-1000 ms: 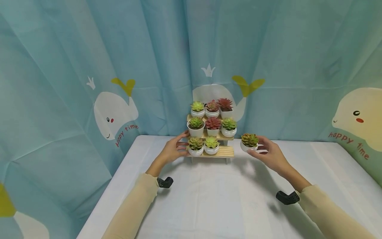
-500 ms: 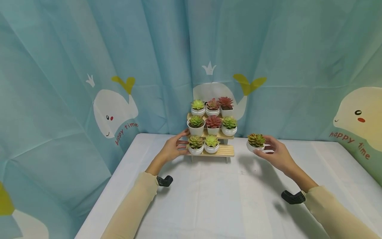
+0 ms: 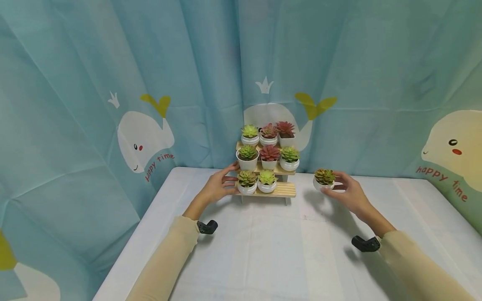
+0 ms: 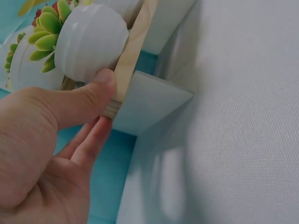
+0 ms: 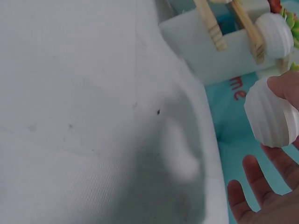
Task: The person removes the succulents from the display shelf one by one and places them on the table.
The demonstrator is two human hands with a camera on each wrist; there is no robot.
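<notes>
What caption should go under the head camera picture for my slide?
Left hand steadies the wooden plant stand while the right hand holds a potted succulent beside it.

Head cam: high, fwd/down, far. Wrist cams: low, close. All share wooden stand [image 3: 265,190] [image 4: 131,51] [image 5: 212,25].

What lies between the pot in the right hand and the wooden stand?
Only bare white tablecloth; the head view shows it between the pot in the right hand and the wooden stand.
</notes>
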